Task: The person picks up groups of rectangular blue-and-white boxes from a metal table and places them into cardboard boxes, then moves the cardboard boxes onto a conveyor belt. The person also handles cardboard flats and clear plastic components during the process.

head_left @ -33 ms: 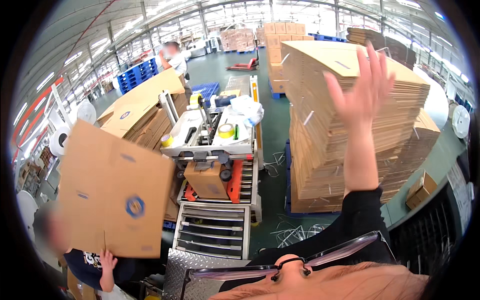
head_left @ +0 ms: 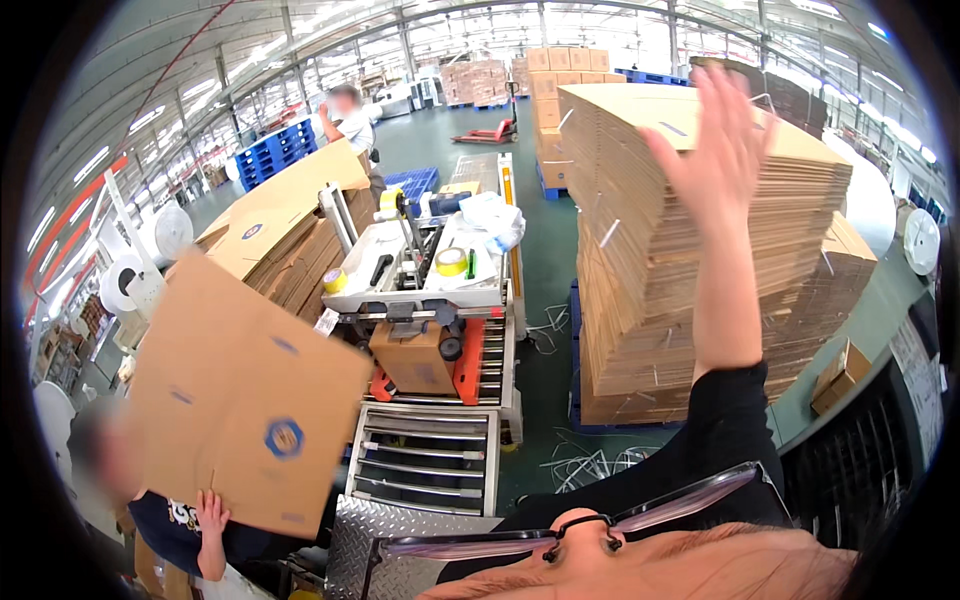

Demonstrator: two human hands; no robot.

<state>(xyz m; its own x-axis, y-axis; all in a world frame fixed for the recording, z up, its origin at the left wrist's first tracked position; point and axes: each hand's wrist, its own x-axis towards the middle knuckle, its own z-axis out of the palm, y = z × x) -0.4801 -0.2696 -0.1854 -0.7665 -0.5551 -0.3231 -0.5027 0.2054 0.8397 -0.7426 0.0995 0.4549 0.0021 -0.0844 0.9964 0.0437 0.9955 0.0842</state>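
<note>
My right hand [head_left: 716, 150] is raised with its fingers spread, open and holding nothing. It appears in front of a tall stack of flat cardboard boxes [head_left: 650, 240] on the right; whether it touches them I cannot tell. A black sleeve covers my upper arm. My left hand is out of sight. At the left, another person's hand [head_left: 211, 520] is at the lower edge of a large flattened carton [head_left: 225, 400] with a blue round mark. That carton is tilted and hides part of the person.
In the middle stands a carton-taping machine [head_left: 415, 300] with a closed box [head_left: 412, 358] inside. A roller conveyor [head_left: 420, 460] runs toward me. Yellow tape rolls [head_left: 452, 262] lie on top. Loose white straps [head_left: 595, 465] litter the floor. Another person [head_left: 352, 125] stands farther back.
My right hand has shifted slightly up and left, staying open. The other person's carton has tipped further to the right and dropped a little.
</note>
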